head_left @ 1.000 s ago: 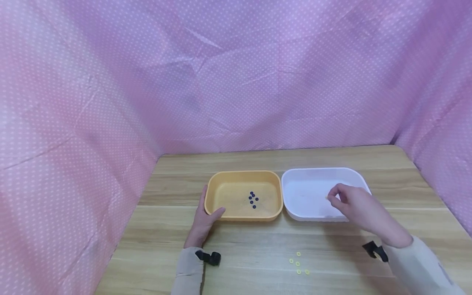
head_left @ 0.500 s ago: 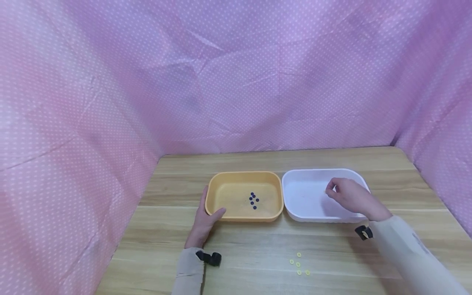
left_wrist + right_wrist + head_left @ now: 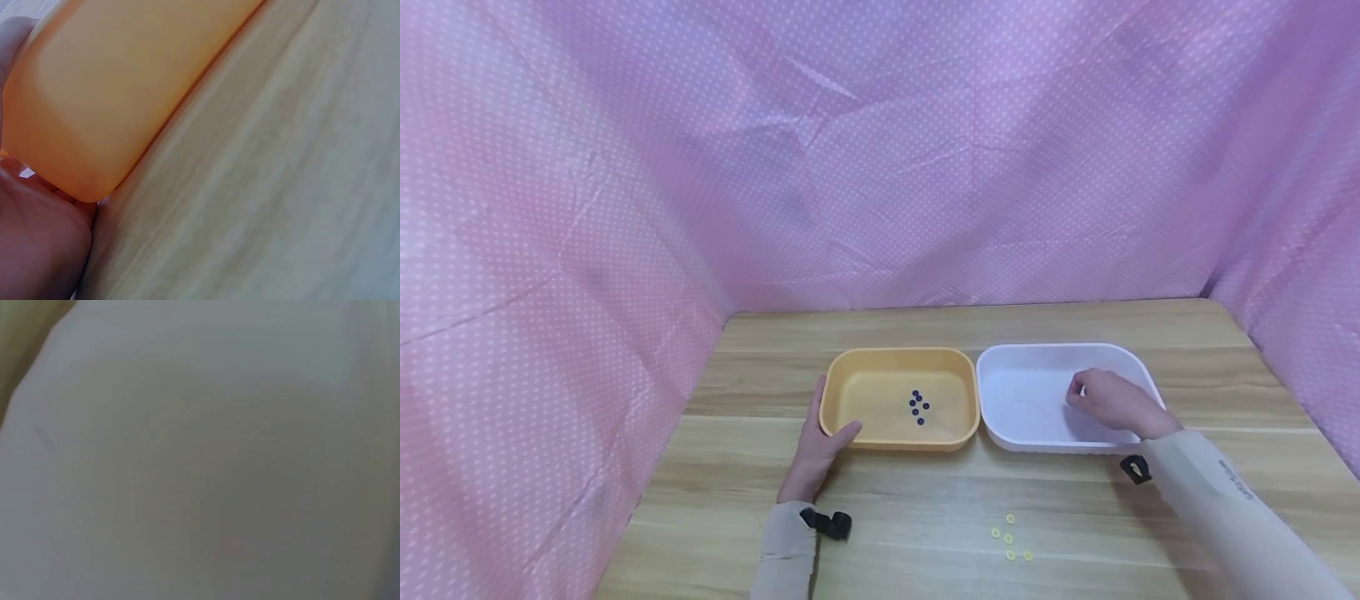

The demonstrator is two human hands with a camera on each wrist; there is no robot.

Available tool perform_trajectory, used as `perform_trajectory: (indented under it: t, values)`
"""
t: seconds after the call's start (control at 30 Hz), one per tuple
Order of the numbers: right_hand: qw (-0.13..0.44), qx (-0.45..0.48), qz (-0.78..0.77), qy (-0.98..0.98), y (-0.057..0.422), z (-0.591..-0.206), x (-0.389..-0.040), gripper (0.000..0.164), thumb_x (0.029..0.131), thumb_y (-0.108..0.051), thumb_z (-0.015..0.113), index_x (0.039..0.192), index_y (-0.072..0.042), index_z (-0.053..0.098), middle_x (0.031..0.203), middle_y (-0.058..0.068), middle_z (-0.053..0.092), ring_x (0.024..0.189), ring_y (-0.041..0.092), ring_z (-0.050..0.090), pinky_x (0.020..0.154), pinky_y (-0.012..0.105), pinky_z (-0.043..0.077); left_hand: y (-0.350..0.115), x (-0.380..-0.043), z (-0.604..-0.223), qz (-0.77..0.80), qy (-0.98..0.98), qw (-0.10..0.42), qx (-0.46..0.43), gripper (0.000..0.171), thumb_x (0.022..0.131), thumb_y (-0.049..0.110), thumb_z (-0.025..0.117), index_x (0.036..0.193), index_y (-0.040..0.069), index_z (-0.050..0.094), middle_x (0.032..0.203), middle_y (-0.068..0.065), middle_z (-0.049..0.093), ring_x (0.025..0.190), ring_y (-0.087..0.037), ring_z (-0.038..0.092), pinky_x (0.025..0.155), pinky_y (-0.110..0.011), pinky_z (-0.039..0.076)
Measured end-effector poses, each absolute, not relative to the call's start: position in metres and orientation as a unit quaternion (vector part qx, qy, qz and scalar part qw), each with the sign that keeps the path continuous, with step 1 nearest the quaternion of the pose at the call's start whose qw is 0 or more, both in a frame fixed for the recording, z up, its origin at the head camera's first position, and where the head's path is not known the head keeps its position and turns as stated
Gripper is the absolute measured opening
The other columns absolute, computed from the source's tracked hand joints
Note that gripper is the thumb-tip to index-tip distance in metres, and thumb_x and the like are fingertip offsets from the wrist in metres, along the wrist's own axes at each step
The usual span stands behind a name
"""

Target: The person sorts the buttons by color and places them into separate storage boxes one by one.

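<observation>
My left hand grips the left end of a yellow plastic tub, thumb over the front rim and fingers along the outer side. In the left wrist view the tub's smooth wall lies beside the palm. Several small dark blue rings lie on its floor. My right hand is down inside a white tub, thumb and forefinger pinched together; the small yellow ring between them is hidden now. The right wrist view shows only the white tub's blurred inside.
The two tubs stand side by side on a wood-grain table. Several small yellow rings lie loose on the table in front of them. A pink dotted cloth hangs behind and on both sides.
My right hand has moved forward and down into the white tub, its pinch kept; a bit of yellow at the fingertips has gone from sight. The left hand stays on the yellow tub.
</observation>
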State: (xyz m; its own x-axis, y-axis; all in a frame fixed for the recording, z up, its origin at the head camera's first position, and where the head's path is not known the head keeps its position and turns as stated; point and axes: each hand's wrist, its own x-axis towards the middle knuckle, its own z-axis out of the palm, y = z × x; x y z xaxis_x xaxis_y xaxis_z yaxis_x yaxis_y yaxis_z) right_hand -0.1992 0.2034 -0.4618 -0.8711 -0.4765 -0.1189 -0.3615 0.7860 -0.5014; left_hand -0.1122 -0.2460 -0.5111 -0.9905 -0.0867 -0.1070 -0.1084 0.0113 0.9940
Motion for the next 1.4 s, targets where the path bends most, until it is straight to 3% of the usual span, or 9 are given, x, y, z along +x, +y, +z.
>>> perform_trajectory:
  t: [0.13, 0.47, 0.8, 1.07, 1.27, 1.4]
  values:
    - [0.135, -0.215, -0.232, 0.939, 0.205, -0.465, -0.201, 0.014, 0.088, -0.01, 0.055, 0.08, -0.005, 0.066, 0.072, -0.001, 0.056, 0.065, 0.015, 0.047, 0.061, 0.031, 0.039, -0.247, -0.115, -0.522, 0.697, 0.714, 0.0, -0.069, 0.098, 0.084, 0.007, 0.076, 0.156, 0.034, 0.015, 0.159, 0.006, 0.02, 0.141, -0.016, 0.024, 0.116, -0.037, 0.017]
    - [0.157, -0.198, -0.229, 0.94, 0.206, -0.466, -0.2, 0.012, 0.085, -0.008, 0.055, 0.079, -0.003, 0.065, 0.074, 0.0, 0.057, 0.067, 0.015, 0.047, 0.062, 0.032, 0.041, -0.246, -0.117, -0.522, 0.69, 0.72, -0.004, -0.07, 0.097, 0.084, 0.01, 0.076, 0.155, 0.035, 0.015, 0.159, 0.008, 0.02, 0.141, -0.015, 0.024, 0.116, -0.036, 0.016]
    - [0.164, -0.179, -0.231, 0.942, 0.208, -0.469, -0.201, 0.015, 0.084, -0.007, 0.052, 0.082, 0.0, 0.066, 0.074, 0.002, 0.057, 0.066, 0.016, 0.048, 0.063, 0.032, 0.042, -0.24, -0.111, -0.496, 0.69, 0.721, 0.015, -0.066, 0.098, 0.085, 0.004, 0.073, 0.158, 0.021, 0.01, 0.161, -0.003, 0.015, 0.144, -0.025, 0.021, 0.117, -0.04, 0.017]
    - [0.168, -0.172, -0.227, 0.944, 0.211, -0.474, -0.202, 0.017, 0.086, -0.01, 0.054, 0.086, 0.002, 0.067, 0.076, 0.002, 0.059, 0.067, 0.016, 0.048, 0.063, 0.033, 0.043, -0.246, -0.116, -0.522, 0.7, 0.71, -0.006, -0.069, 0.098, 0.083, 0.009, 0.077, 0.156, 0.034, 0.016, 0.159, 0.007, 0.021, 0.142, -0.015, 0.024, 0.116, -0.034, 0.017]
    - [0.164, -0.164, -0.224, 0.947, 0.211, -0.473, -0.201, 0.016, 0.087, -0.01, 0.053, 0.084, 0.0, 0.065, 0.073, 0.002, 0.057, 0.065, 0.016, 0.047, 0.06, 0.032, 0.041, -0.247, -0.115, -0.527, 0.69, 0.72, -0.016, -0.067, 0.098, 0.082, 0.012, 0.078, 0.156, 0.034, 0.017, 0.159, 0.005, 0.021, 0.142, -0.017, 0.025, 0.116, -0.036, 0.018]
    - [0.131, -0.165, -0.229, 0.95, 0.209, -0.462, -0.198, 0.015, 0.088, -0.008, 0.052, 0.085, 0.001, 0.064, 0.072, 0.001, 0.057, 0.062, 0.016, 0.047, 0.058, 0.031, 0.04, -0.247, -0.115, -0.527, 0.688, 0.722, -0.017, -0.068, 0.098, 0.082, 0.012, 0.078, 0.156, 0.034, 0.017, 0.159, 0.005, 0.021, 0.142, -0.017, 0.025, 0.116, -0.037, 0.018]
